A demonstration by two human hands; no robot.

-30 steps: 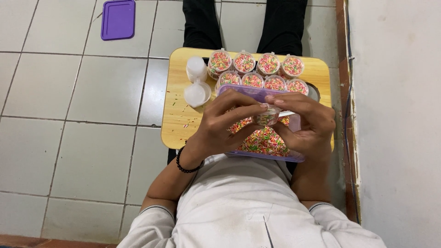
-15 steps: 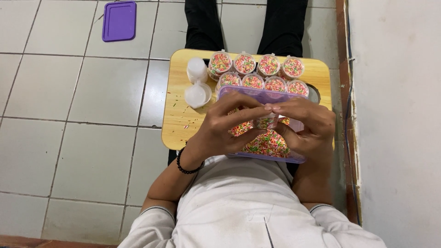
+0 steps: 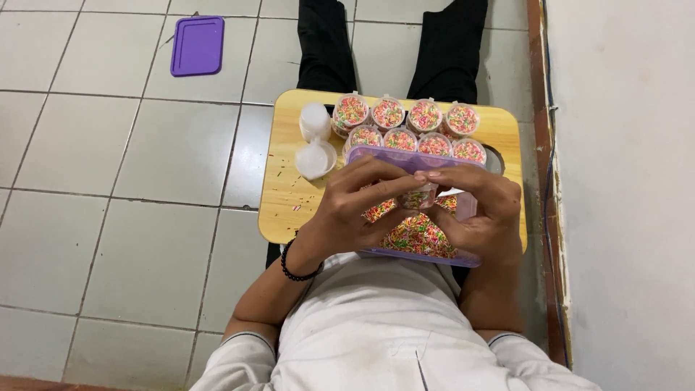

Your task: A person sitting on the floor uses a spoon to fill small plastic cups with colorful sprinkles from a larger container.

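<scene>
Both hands, left [image 3: 355, 206] & right [image 3: 474, 210], pinched shut on small cup [image 3: 418, 197] above purple tub [image 3: 405, 255] of sprinkles; best kept level, low over tub w/ lid pressed evenly

Lap table [image 3: 282, 210]: pale wood, smooth matt finish. Tub [image 3: 463, 206]: translucent purple plastic. Small cups [image 3: 316, 159]: clear glossy plastic. Floor tiles [image 3: 108, 152]: glazed ceramic, faint sheen.

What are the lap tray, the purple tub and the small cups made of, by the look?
Lap tray: pale wood or wood-look laminate, matte, faint grain. Purple tub: translucent plastic, sprinkles showing through its wall. Small cups: clear thin plastic, glossy, contents visible through the lids.
</scene>
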